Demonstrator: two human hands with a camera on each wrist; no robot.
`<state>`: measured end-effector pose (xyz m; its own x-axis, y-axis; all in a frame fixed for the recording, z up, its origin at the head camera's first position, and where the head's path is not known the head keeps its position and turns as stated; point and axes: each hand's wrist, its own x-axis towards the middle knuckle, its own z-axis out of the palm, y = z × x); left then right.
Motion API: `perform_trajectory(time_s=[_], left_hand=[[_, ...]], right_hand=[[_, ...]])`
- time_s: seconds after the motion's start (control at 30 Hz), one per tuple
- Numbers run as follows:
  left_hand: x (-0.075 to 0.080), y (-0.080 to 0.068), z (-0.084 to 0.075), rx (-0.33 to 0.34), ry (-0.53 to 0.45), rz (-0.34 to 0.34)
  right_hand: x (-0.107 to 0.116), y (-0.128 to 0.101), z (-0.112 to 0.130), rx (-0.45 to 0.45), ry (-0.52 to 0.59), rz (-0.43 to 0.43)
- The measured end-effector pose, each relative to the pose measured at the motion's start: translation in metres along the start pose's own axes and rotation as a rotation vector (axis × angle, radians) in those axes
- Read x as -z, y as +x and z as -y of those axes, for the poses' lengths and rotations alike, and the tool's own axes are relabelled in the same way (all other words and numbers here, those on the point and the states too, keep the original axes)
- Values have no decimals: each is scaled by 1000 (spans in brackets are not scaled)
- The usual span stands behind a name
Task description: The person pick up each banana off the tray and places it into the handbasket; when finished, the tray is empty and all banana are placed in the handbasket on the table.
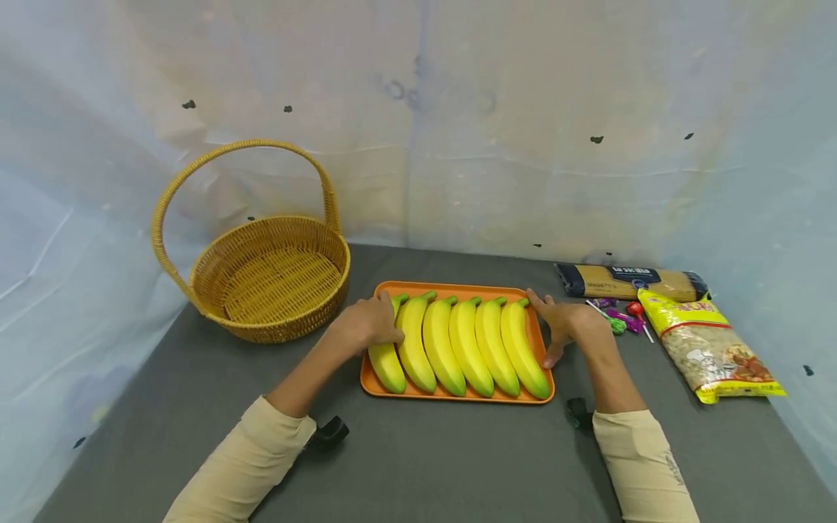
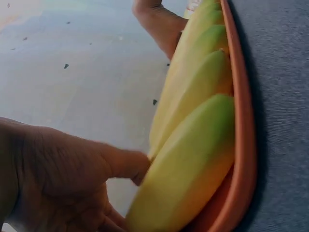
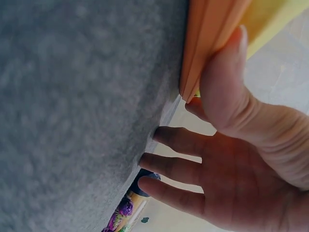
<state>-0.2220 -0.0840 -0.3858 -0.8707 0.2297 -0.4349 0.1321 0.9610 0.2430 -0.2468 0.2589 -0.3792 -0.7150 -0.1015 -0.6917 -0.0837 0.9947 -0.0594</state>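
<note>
the orange tray (image 1: 532, 341) lies on the grey table (image 1: 418, 457) straight ahead of the person, its long sides running left to right. six bananas (image 1: 464, 345) lie in it side by side, each with its long axis pointing away from the person, green stems at the far end.

the left hand (image 1: 369, 323) sits at the tray's left short edge. its fingers curl over the leftmost banana (image 1: 386, 359), and the left wrist view shows a finger (image 2: 123, 164) touching that banana's side; whether any fingers also hook the tray rim i cannot tell. the right hand (image 1: 565, 323) sits at the right short edge with fingers fairly straight and spread. in the right wrist view the thumb (image 3: 224, 82) presses against the rim of the tray (image 3: 207, 48), one fingertip sits at the rim's underside, and the other fingertips rest on the table. so the tray lies between the two hands, each about equally near its own end.

a wicker basket (image 1: 271, 272) stands to the far left, close to the tray's far left corner but apart from it. to the right lie a pasta pack (image 1: 631, 282), some lollipops (image 1: 617, 316) just beside the right hand, and a yellow bag (image 1: 709, 345). open table lies on the near side, toward the person.
</note>
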Motion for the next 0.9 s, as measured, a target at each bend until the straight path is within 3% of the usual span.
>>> perform_trajectory(time_s=[0.17, 0.3, 0.53, 0.67, 0.9], left_hand=[[-2, 0, 0, 5, 34, -38], [1, -3, 0, -13, 31, -24], [24, -16, 7, -29, -8, -55], [40, -28, 18, -85, -60, -118], [69, -42, 48, -154, -84, -329]], right_hand=[[0, 4, 1, -7, 7, 2], [-1, 3, 0, -12, -3, 1], [-2, 2, 1, 11, -13, -13], [-3, 2, 1, 18, 0, -13], [-5, -1, -1, 25, -1, -16]])
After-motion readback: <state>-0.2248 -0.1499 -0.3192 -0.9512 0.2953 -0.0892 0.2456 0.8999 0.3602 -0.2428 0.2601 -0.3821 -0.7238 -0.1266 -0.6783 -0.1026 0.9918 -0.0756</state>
